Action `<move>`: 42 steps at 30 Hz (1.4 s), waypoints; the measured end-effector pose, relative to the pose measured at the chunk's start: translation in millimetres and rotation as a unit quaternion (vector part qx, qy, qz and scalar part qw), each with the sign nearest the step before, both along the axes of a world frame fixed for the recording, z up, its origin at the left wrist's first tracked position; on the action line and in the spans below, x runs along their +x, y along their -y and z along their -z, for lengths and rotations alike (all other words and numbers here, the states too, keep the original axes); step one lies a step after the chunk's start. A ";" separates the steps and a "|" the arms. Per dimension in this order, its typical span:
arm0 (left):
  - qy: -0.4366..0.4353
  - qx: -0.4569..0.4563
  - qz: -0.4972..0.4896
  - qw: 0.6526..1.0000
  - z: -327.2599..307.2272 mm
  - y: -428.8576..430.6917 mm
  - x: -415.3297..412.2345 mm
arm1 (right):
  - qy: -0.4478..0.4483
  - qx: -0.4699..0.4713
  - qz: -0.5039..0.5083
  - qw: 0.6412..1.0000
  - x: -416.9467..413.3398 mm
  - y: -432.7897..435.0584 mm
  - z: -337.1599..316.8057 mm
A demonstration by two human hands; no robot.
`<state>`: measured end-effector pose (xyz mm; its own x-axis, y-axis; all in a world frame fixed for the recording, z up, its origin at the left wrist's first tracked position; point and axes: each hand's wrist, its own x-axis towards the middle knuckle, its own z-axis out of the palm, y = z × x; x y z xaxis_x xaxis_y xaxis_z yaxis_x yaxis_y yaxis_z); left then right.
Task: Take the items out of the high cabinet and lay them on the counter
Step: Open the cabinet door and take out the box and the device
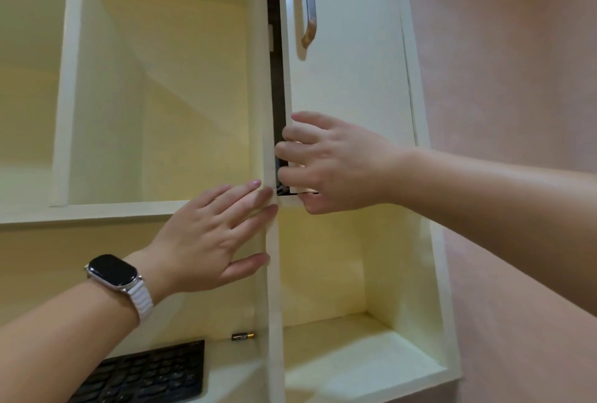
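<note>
While the cabinet door (345,47) at upper centre stood slightly ajar, the right hand (336,160) curled its fingers around the door's lower left edge. Lower left of it, the left hand (206,238) lay spread flat against the divider (273,273), holding nothing; a battery (243,335) and a keyboard (145,373) sat at bottom.

cream cabinet door (349,47) ajar, dark gap at left edge.

Cabinet door (345,47) hides its contents; keyboard (151,377) cut off below.
</note>
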<state>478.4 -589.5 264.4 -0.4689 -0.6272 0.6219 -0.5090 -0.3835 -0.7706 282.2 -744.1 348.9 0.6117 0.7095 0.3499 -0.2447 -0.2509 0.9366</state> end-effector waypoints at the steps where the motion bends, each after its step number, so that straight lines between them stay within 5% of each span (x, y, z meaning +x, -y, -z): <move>1: -0.007 0.000 0.002 1.000 0.3 0.7 -1.9 | -0.004 0.002 -0.005 1.000 -4.4 -1.7 -0.3; 20: 0.038 -0.024 0.104 0.994 1.3 36.9 -10.4 | 0.062 0.010 -0.039 0.997 -126.6 -1.9 17.9; 30: 0.016 -0.013 0.076 0.997 -0.7 33.3 -11.6 | 0.181 0.042 0.109 0.977 -212.3 58.6 40.0; 42: -0.008 -0.014 0.069 0.997 4.0 31.5 -14.6 | 0.222 0.143 0.236 0.935 -223.2 88.7 42.1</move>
